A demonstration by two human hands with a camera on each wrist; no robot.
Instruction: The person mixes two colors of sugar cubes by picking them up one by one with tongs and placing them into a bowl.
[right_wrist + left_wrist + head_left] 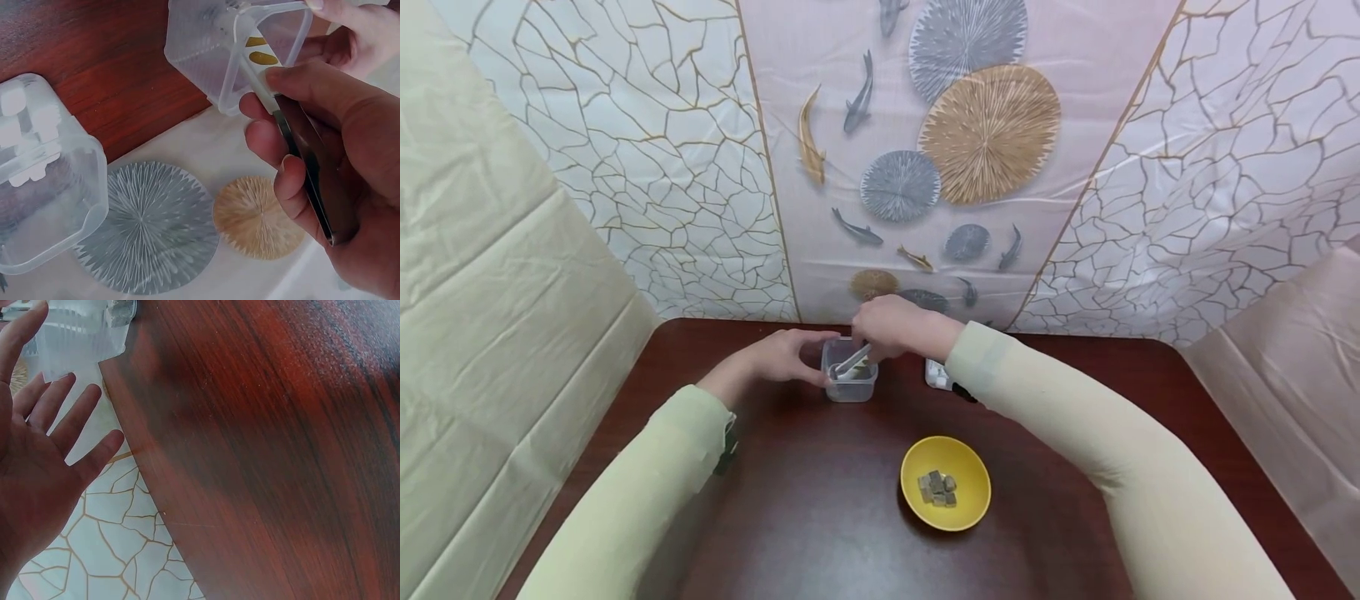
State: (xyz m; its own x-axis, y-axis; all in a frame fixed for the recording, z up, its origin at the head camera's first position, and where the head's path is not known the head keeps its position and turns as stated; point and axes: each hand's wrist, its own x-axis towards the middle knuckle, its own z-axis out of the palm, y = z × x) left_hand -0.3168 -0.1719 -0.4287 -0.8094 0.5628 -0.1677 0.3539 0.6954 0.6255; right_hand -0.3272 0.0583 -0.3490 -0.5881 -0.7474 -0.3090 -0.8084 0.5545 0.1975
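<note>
A clear plastic container (850, 390) stands near the table's back edge. My left hand (784, 357) holds it from the left, thumb at the near corner and index finger along the far rim; in the left wrist view the other fingers are spread. My right hand (887, 323) grips tongs (303, 156) with dark metal handles and pale tips. The tips reach down inside the container. A greyish cube (120, 312) shows through the container's wall in the left wrist view. Whether the tips touch a cube cannot be made out.
A yellow bowl (913, 458) with several grey-brown cubes (937, 485) sits nearer on the dark wooden table (805, 517). A second clear container (94, 212) with white pieces (28, 134) stands right of the first, partly behind my right sleeve. Patterned cloth (700, 167) hangs behind the table.
</note>
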